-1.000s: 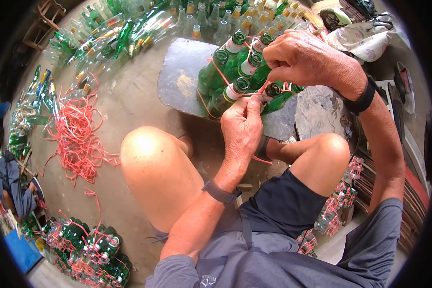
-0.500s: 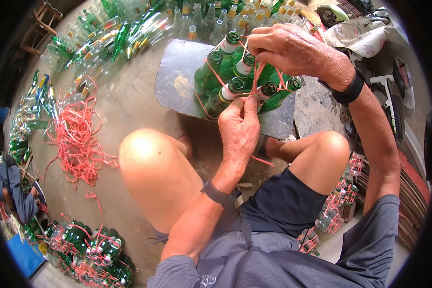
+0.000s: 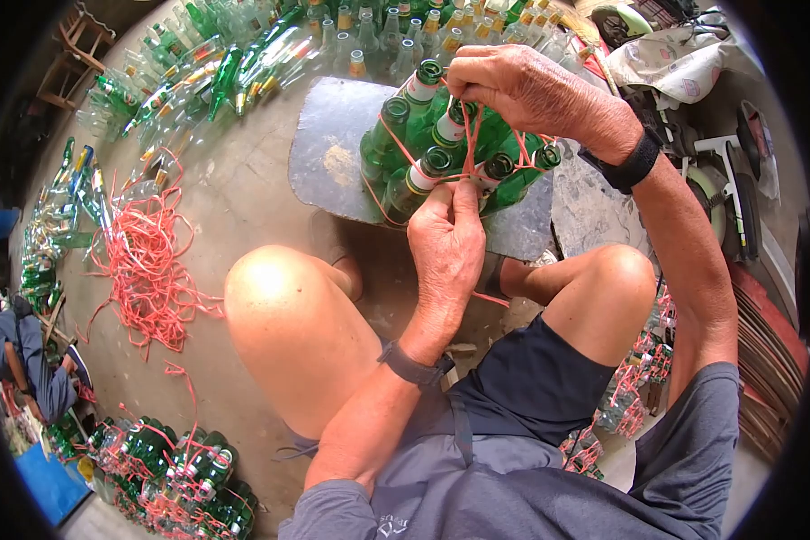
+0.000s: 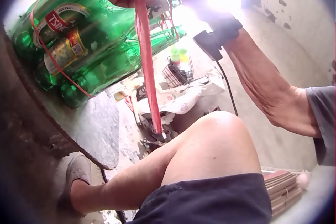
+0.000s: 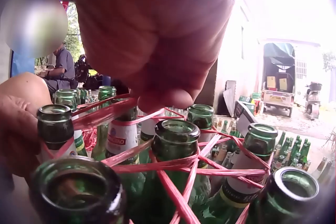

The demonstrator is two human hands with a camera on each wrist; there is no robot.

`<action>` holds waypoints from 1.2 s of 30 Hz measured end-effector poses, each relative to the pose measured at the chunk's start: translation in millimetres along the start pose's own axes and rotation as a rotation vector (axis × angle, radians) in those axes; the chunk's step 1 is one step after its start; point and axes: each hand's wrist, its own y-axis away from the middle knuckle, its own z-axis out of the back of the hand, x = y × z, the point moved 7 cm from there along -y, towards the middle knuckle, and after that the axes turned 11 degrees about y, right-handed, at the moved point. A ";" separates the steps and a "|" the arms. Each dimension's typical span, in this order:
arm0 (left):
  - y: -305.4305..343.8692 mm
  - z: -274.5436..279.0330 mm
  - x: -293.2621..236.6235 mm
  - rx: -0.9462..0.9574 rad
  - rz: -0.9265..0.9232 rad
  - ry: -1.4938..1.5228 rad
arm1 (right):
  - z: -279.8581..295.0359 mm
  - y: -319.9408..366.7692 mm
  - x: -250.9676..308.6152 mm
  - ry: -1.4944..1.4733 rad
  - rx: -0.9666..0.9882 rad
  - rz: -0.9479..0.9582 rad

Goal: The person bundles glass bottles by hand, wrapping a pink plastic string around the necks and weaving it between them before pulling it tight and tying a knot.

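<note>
A cluster of green glass bottles (image 3: 408,191) stands upright on a grey board (image 3: 333,166) before the knees. Pink plastic string (image 3: 470,148) crosses between their necks and loops round their sides. My left hand (image 3: 447,245) pinches the string at the near side of the cluster, thumb and forefinger by a bottle neck. From that hand a flat end of string (image 4: 145,56) hangs down in the left wrist view. Above the necks, my right hand (image 3: 544,94) grips a raised strand, which runs taut toward the left fingers. The right wrist view shows string (image 5: 178,167) wound round several necks.
A tangled heap of pink string (image 3: 148,261) lies on the floor at left. Tied bottle bundles (image 3: 175,468) stand at lower left. Loose bottles (image 3: 229,76) cover the floor behind the board. Another person (image 3: 27,360) sits at far left.
My right hand has moved left over the bottle necks, drawing the strand up taut from the near side. My left hand keeps its pinch in nearly the same place.
</note>
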 end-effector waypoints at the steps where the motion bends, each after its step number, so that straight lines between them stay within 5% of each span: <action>1: 0.0 -0.2 0.4 0.001 0.000 -0.001 | 0.0 0.0 -0.6 -0.027 -0.012 -0.019; 36: 2.3 -1.5 1.3 -0.066 0.001 -0.055 | -10.2 -16.3 -7.9 -0.117 0.035 0.076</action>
